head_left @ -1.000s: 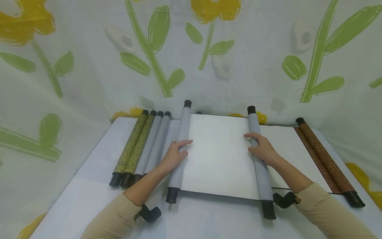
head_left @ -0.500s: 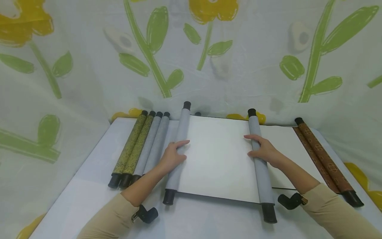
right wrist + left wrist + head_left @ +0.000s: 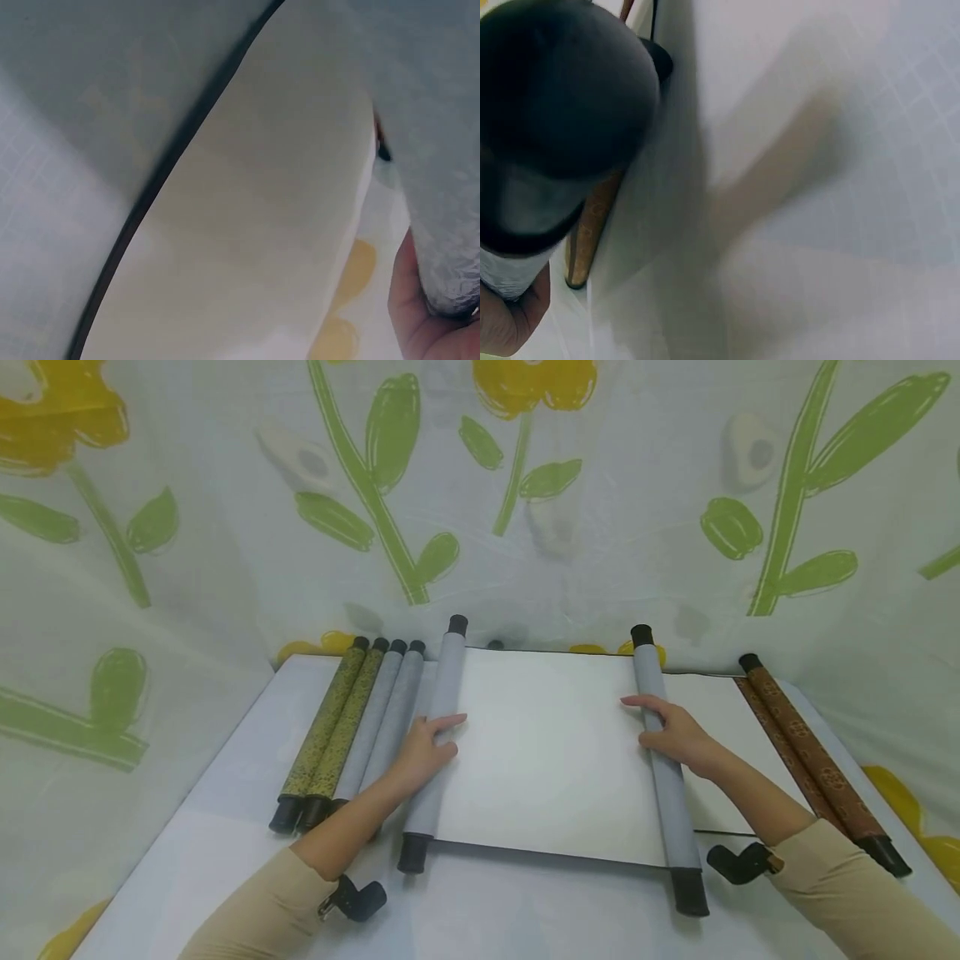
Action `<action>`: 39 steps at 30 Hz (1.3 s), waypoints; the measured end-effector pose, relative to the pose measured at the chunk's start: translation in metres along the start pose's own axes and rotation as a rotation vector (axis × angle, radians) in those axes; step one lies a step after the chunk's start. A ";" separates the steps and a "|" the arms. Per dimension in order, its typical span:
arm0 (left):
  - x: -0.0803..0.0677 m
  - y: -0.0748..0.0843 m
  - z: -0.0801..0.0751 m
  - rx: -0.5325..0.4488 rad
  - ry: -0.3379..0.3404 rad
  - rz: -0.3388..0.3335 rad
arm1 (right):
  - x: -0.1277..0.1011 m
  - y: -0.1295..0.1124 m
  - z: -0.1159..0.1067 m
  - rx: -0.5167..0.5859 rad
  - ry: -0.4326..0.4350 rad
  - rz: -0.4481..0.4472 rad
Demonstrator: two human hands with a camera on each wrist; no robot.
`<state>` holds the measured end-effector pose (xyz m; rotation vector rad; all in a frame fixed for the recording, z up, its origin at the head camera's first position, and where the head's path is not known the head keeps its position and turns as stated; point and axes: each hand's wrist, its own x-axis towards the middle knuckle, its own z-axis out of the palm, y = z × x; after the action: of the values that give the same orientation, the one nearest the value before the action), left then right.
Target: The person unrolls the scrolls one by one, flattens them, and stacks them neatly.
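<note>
A grey-blue scroll lies partly unrolled in the head view, its white paper [image 3: 551, 760] spread between two rolls with black end knobs. My left hand [image 3: 422, 758] grips the left roll [image 3: 426, 802], thumb and index finger reaching over it onto the paper side. Around the right roll [image 3: 667, 802] curl the fingers of my right hand [image 3: 678, 737]. One black knob [image 3: 562, 90] fills the upper left of the left wrist view, part of my left hand [image 3: 514, 315] below it. In the right wrist view, my right hand [image 3: 431, 326] holds the grey roll [image 3: 442, 165].
Left of the scroll, two green patterned rolls [image 3: 330, 727] and two grey ones [image 3: 390, 718] lie side by side. To the right, a brown scroll [image 3: 821, 752] shows white paper [image 3: 712, 718], partly covered by the grey scroll. Behind the white table [image 3: 202, 843] hangs a flowered curtain [image 3: 600, 552].
My hands have moved apart, the left one leftward and the right one rightward, each with its roll. More white paper shows between the rolls.
</note>
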<state>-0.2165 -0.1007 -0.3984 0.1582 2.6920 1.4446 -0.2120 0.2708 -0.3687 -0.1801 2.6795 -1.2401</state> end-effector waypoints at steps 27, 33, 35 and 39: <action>0.003 -0.008 -0.008 0.034 -0.003 0.051 | -0.004 0.012 -0.015 -0.055 0.007 0.010; 0.002 -0.008 -0.010 -0.001 -0.001 0.029 | -0.007 0.016 -0.018 -0.037 0.003 0.013; 0.002 -0.008 -0.010 0.006 0.003 0.024 | -0.008 0.016 -0.019 -0.044 0.005 0.013; 0.002 -0.007 -0.010 0.024 0.014 0.035 | -0.009 0.016 -0.020 -0.056 0.008 0.025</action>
<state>-0.2204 -0.1125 -0.3987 0.1992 2.7321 1.4287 -0.2078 0.2974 -0.3670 -0.1492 2.7162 -1.1623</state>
